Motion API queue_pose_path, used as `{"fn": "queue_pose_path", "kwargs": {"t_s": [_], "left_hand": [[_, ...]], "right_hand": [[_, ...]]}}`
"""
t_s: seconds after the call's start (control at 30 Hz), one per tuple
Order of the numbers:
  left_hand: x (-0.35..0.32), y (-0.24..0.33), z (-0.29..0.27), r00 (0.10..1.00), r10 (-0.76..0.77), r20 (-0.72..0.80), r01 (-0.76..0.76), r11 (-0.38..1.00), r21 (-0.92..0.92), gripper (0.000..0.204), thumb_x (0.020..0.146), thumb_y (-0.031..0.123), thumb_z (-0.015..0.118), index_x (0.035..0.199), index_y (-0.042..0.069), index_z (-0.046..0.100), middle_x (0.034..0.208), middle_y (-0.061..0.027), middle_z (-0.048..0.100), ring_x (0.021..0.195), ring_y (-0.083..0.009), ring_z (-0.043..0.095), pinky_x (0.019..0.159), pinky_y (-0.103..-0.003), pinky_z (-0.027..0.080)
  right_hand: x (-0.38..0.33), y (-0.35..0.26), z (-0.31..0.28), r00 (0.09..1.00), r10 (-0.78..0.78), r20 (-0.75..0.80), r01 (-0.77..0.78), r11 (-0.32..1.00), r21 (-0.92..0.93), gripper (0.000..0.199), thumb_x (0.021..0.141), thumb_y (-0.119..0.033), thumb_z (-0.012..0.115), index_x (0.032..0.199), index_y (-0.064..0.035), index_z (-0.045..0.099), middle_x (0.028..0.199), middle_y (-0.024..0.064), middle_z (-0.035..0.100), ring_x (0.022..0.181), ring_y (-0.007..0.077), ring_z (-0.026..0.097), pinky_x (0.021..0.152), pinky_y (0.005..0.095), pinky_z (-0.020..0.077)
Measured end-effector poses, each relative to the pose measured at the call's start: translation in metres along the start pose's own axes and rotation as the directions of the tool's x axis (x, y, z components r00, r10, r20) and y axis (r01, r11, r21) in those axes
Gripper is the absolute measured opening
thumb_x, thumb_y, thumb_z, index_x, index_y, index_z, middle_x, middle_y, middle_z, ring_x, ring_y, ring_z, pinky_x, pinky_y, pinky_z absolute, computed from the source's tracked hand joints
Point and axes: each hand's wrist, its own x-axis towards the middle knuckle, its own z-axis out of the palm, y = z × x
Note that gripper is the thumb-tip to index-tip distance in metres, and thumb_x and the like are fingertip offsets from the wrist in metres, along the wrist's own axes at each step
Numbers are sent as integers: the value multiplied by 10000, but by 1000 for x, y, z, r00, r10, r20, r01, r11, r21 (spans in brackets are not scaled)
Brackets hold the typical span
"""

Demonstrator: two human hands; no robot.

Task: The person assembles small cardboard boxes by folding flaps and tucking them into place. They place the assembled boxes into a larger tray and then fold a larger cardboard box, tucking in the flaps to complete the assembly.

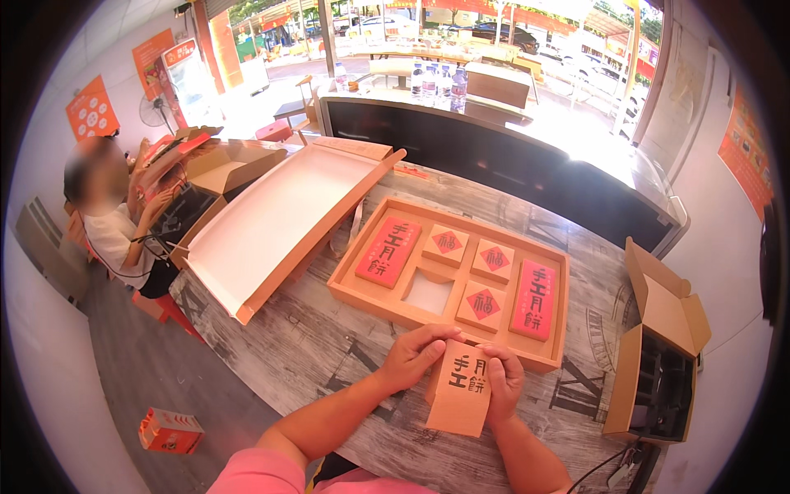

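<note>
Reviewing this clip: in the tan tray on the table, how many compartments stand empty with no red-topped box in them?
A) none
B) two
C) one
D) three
C: the tray holds two long red-topped boxes and three small square ones, and only the compartment at lower centre shows its pale bare floor, while both hands hold a tan carton in front of the tray.

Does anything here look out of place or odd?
Yes. One compartment of the tray is empty while the others hold boxes. A small orange carton lies on the floor, apart from the table.
</note>
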Motion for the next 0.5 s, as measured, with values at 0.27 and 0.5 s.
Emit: {"fn": "queue_pose_path", "kwargs": {"t_s": [0.27, 0.5], "left_hand": [[14, 30, -15, 898, 254, 358, -300, 950, 81, 929, 882, 597, 817, 1542, 2, 544, 1627, -265, 430, 1530, -412, 402, 1241, -502, 320], [12, 24, -16, 949, 155, 276, -204, 966, 160, 941, 861, 515, 841, 1565, 2, 485, 1638, -227, 431, 1537, -372, 400, 1255, -484, 303]], "right_hand": [[-1, -2, -4, 977, 213, 18, -206, 917, 343, 495, 1139, -401, 547, 1321, 52, 625, 1239, 194, 720, 1061, 207, 728, 905, 333, 619], [4, 10, 0, 992, 59, 113, -91, 948, 304, 836, 1089, -621, 510, 1554, 71, 451, 1517, 241, 559, 1382, 314, 590, 1136, 449, 518]]}}
